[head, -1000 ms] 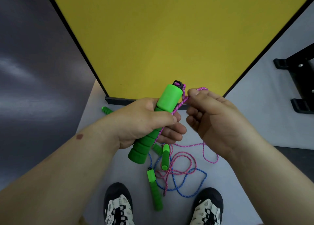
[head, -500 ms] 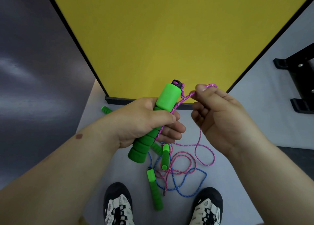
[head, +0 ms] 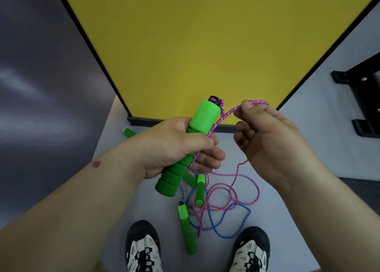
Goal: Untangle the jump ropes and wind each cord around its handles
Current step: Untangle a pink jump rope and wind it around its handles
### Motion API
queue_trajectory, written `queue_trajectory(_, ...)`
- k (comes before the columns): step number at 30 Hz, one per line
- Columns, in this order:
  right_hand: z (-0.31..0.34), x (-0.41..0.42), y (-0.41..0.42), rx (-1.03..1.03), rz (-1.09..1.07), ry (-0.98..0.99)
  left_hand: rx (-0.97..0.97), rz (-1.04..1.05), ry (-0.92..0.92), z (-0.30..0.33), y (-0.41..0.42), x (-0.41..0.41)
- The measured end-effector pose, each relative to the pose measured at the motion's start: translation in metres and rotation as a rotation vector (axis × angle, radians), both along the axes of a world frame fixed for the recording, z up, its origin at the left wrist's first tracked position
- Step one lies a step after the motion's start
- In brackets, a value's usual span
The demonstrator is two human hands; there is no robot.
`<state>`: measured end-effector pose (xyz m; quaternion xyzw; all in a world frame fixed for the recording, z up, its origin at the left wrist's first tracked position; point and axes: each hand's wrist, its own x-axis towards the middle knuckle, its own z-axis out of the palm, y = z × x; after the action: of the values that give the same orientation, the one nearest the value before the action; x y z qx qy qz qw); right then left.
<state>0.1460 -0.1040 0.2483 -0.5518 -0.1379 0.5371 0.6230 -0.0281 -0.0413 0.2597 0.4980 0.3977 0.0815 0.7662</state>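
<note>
While the left hand (head: 174, 146) is gripping the green handle (head: 186, 148) upright at centre, its thumb is pinning the pink cord (head: 221, 119) against the foam, and that pin should probably be staying firm so each turn is lying snug. Further right, the right hand (head: 271, 140) is pinching the cord between thumb and fingertip, leading it from the handle's far cap. Keeping light tension and feeding slack slowly looks wise, since the rest of the cord is lying on the floor (head: 287, 220) below, crossing a blue cord (head: 242, 233) and other handles (head: 188, 230).
</note>
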Motion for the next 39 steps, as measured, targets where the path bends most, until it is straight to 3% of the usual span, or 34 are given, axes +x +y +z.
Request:
queue_trajectory(6,-0.002,-0.009,-0.003,-0.032,0.246,0.049,0.009,0.004,0.001,0.001,-0.002,0.001)
queue_trajectory(15,-0.001,0.001,0.001,-0.004,-0.017,0.023,0.002,0.015,0.001,0.002,-0.001,0.001)
queue_trajectory(22,-0.001,-0.007,-0.003,-0.040,0.252,0.057,0.012,0.013,0.016,0.004,-0.003,0.002)
queue_trajectory(31,-0.001,0.002,0.001,-0.004,0.005,0.008,0.013,0.001,0.017,0.002,-0.002,0.001)
queue_trajectory(39,-0.002,-0.009,-0.003,-0.024,0.297,0.023,0.024,0.004,0.028,0.004,-0.003,0.002)
